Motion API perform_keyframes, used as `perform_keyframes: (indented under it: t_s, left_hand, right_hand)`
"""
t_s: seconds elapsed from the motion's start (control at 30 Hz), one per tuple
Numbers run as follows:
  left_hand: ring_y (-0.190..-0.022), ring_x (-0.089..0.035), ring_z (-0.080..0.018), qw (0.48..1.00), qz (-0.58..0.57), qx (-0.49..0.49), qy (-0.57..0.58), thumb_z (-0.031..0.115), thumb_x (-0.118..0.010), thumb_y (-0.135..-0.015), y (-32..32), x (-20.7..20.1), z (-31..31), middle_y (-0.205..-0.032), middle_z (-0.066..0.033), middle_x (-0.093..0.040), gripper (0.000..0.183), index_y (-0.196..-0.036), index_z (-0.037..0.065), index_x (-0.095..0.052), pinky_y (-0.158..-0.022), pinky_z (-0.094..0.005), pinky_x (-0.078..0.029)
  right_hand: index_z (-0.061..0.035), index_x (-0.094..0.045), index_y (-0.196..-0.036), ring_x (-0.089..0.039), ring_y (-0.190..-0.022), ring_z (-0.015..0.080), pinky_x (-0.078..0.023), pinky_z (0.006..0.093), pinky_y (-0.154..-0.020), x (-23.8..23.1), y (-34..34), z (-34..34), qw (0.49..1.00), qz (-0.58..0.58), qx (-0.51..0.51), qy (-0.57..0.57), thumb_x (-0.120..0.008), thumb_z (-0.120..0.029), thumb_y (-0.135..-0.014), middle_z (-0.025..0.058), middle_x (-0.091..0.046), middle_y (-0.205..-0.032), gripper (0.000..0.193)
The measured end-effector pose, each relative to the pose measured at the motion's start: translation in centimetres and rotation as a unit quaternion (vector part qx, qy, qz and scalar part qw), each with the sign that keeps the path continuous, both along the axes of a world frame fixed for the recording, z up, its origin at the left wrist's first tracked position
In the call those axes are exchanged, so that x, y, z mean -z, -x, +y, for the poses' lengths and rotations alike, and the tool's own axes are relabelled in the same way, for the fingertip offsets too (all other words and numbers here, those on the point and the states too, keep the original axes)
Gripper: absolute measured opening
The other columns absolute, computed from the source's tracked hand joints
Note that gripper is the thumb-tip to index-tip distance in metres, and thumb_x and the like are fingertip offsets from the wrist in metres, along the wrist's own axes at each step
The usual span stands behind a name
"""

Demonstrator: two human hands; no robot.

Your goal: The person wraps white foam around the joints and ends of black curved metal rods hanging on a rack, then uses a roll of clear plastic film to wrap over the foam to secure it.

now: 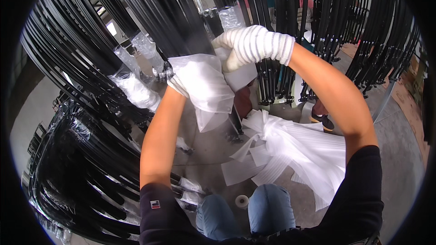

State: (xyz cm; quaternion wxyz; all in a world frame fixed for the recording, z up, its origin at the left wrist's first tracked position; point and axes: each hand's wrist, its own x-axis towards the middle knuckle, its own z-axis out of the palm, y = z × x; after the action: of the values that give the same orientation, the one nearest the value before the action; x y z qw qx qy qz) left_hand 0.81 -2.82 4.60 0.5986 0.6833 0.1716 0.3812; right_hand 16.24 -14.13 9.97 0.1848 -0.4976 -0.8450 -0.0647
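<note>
A white foam sheet point(202, 79) is wrapped round the lower part of a hanging bundle of long black tubes point(175, 22), its loose end drooping below. My right hand point(256, 45), in a white and grey striped knit glove, reaches round the bundle's right side. Its fingers and thumb are closed on the sheet there, though the fingertips are partly hidden behind the tubes. My left hand point(177, 86) lies behind the sheet on the near left side; only the glove's cuff shows, and the fingers are covered.
A pile of white foam sheets point(295, 149) lies on the floor to the right. More black tubes point(59, 22) hang at left and right, some with plastic-wrapped ends point(136, 90). A white roll point(242, 201) stands between my knees. Another person's shoe point(323, 121) shows beyond the pile.
</note>
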Motion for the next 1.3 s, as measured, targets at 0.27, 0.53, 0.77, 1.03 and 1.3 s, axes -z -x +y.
perform_keyframes:
  t_s: [0.27,0.53,0.77,1.03,1.3]
  left_hand:
    - [-0.104,-0.050,-0.0244,0.999,-0.015,0.036,-0.008,0.039,-0.038,-0.088,-0.2,1.0,-0.8,-0.114,-0.0149,-0.050,0.048,-0.120,0.004,-0.041,-0.086,-0.0350,-0.044]
    - [-0.106,-0.048,-0.0246,0.958,-0.279,0.017,-0.061,0.036,-0.035,-0.090,1.3,4.5,-8.4,-0.116,-0.0151,-0.048,0.045,-0.121,0.004,-0.041,-0.087,-0.0353,-0.043]
    - [-0.106,-0.050,-0.0206,0.974,-0.144,0.011,-0.174,0.021,-0.078,-0.060,0.0,10.7,-7.1,-0.116,-0.0117,-0.050,0.083,-0.126,0.006,-0.029,-0.090,-0.0321,-0.042]
    - [-0.117,-0.039,-0.0271,0.890,-0.185,-0.228,-0.350,0.023,-0.067,-0.074,-1.3,13.7,-6.9,-0.129,-0.0166,-0.035,0.069,-0.127,0.002,-0.028,-0.092,-0.0355,-0.041]
    - [-0.115,-0.040,-0.0273,0.884,-0.348,-0.228,-0.211,0.031,-0.062,-0.075,-5.1,13.9,-10.0,-0.130,-0.0161,-0.033,0.067,-0.128,0.004,-0.031,-0.092,-0.0374,-0.041]
  right_hand:
    - [0.0028,-0.051,-0.110,-0.058,-0.081,0.0146,-0.046,0.0234,-0.073,1.7,-1.8,-7.1,0.990,0.074,0.051,0.107,-0.068,-0.020,-0.061,0.0099,-0.062,-0.092,0.057]
    - [-0.0010,-0.058,-0.102,-0.060,-0.083,0.0268,-0.044,0.0354,-0.084,5.6,-3.6,-11.0,0.995,0.016,-0.065,-0.076,-0.066,-0.025,-0.067,0.0136,-0.062,-0.084,0.043]
    - [-0.0064,-0.050,-0.070,-0.053,-0.054,0.0220,-0.042,0.0341,-0.052,7.3,-1.4,-13.4,0.994,0.044,-0.090,0.036,-0.064,-0.034,-0.071,0.0067,-0.048,-0.055,0.031]
    - [-0.0056,-0.052,-0.072,-0.050,-0.055,0.0140,-0.043,0.0270,-0.051,9.6,-2.8,-14.8,0.942,0.165,-0.158,0.247,-0.066,-0.027,-0.073,0.0031,-0.047,-0.062,0.026]
    - [-0.0024,-0.053,-0.090,-0.052,-0.063,0.0148,-0.048,0.0261,-0.057,12.6,10.0,-6.5,0.998,-0.006,-0.064,0.011,-0.058,-0.018,-0.075,0.0051,-0.051,-0.082,0.022]
